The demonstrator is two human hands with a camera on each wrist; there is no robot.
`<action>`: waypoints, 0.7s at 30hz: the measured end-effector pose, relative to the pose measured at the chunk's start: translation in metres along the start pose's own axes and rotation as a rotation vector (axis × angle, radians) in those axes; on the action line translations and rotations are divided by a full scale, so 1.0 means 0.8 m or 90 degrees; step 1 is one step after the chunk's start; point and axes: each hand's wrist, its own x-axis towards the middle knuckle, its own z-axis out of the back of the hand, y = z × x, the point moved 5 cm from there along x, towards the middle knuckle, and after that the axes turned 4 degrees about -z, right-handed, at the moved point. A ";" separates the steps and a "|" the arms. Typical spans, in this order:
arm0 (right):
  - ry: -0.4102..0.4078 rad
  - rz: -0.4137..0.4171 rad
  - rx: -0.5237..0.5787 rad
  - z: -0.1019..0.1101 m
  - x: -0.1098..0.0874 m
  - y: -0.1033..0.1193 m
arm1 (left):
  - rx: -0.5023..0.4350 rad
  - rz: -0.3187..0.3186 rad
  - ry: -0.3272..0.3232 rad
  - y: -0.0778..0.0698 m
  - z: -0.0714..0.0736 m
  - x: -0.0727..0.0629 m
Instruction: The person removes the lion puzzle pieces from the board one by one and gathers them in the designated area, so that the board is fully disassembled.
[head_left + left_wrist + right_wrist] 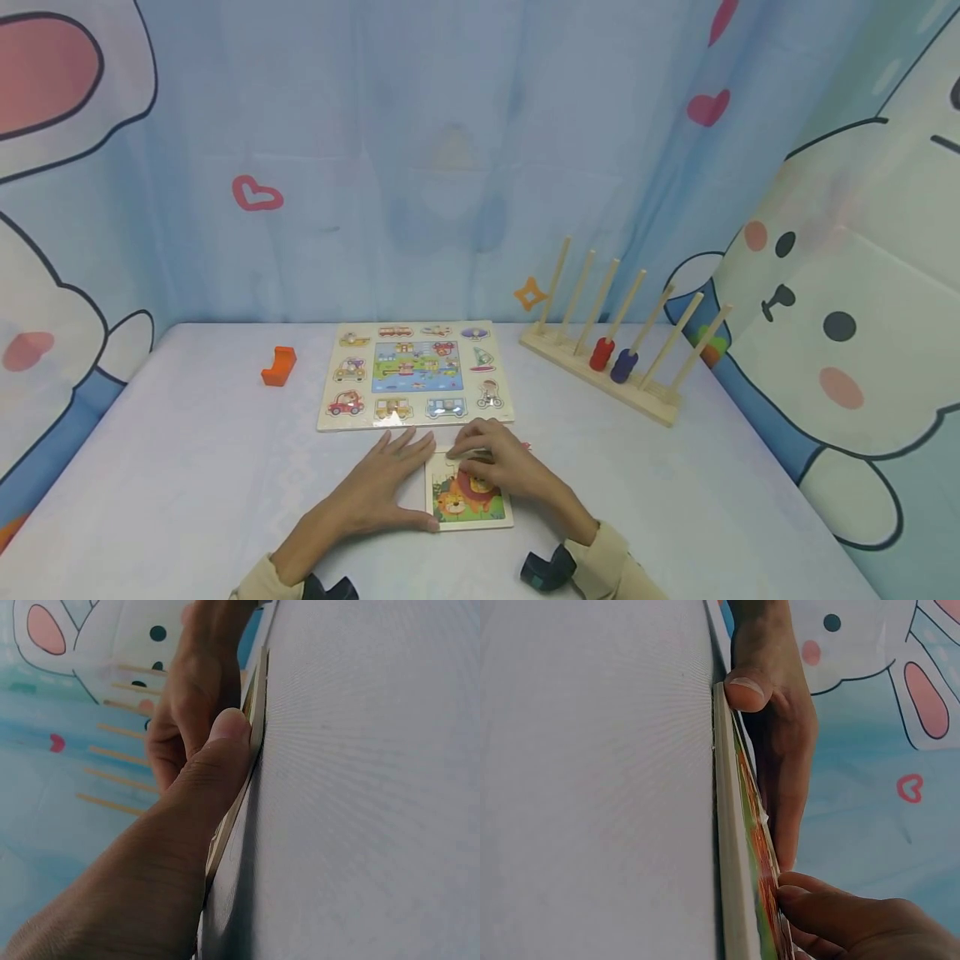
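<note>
A small lion jigsaw puzzle (471, 512) in a pale wooden frame lies flat on the table, its lower part showing an orange lion and cub. My left hand (386, 487) is spread along its left side, thumb at the lower left corner, fingers straight toward the upper left. In the left wrist view that thumb (229, 731) rests against the frame's edge. Over the puzzle's upper part my right hand (498, 458) bends, thumb and fingertips together at a puzzle piece (452, 461) near the top left. The fingers partly hide this piece.
Behind the hands lies a larger wooden picture board (480, 417) with vehicle pieces. An orange block (279, 367) sits at left. A peg stand (540, 343) at back right carries red beads (602, 354) and blue beads (624, 365). Something small and red (527, 446) shows past the right hand.
</note>
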 end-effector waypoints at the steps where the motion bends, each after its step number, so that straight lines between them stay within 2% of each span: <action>1: 0.001 0.000 -0.001 0.000 0.000 0.000 | 0.000 0.001 0.001 0.000 0.000 0.000; 10: 0.010 -0.012 -0.002 -0.001 0.000 0.002 | 0.002 0.001 0.004 0.000 0.001 0.000; 21: 0.047 -0.037 0.007 0.001 -0.003 0.002 | 0.002 -0.003 0.001 -0.001 0.002 -0.001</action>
